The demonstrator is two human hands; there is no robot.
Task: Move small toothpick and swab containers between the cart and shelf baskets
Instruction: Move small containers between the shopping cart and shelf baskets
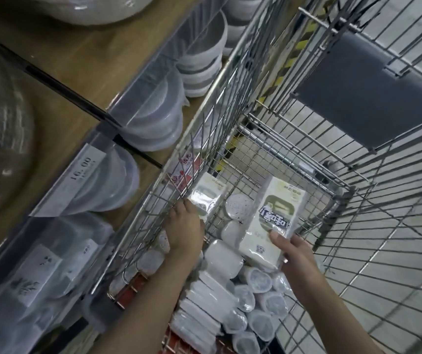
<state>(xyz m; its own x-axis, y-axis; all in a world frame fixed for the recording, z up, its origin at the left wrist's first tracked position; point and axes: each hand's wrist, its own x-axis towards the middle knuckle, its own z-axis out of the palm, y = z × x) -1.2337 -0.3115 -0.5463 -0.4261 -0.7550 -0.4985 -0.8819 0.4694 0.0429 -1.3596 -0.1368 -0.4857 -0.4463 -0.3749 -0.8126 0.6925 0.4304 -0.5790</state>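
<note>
Wooden shelf (82,57) along the left, loaded with stacked clear plastic tubs (153,123) behind a price strip. Wire cart (353,190) drawn up just beside it, grey flap (368,98) hanging inside the far end. Heap of small round containers (253,310) piled in the near end of the cart, wrapped in film, some single and some bundled in rows; toothpicks or swabs inside, too blurred to tell which. Red-and-white boxes (185,172) wedged against the cart's left wall.

Pale green pack (271,221) raised above the heap, tilted, in the right hand (296,259), thumb pressed on its front near the lower corner and fingers curled behind, clamped on the pack. Second pale pack (208,198) lying by the left wall, touching the left hand (184,228); fingers there reaching down toward its near edge, hidden from above, so cannot tell whether closed round it or merely resting.

Likely handling: both packs light, soft-sided, glossy film giving a slippery face, so safer pinched at an edge or corner with thumb opposed than pressed flat. Round containers probably light and stiff, thin plastic liable to dent under a hard squeeze and inclined to roll; best taken across the body, or the film-wrapped rows lifted whole from the middle.
</note>
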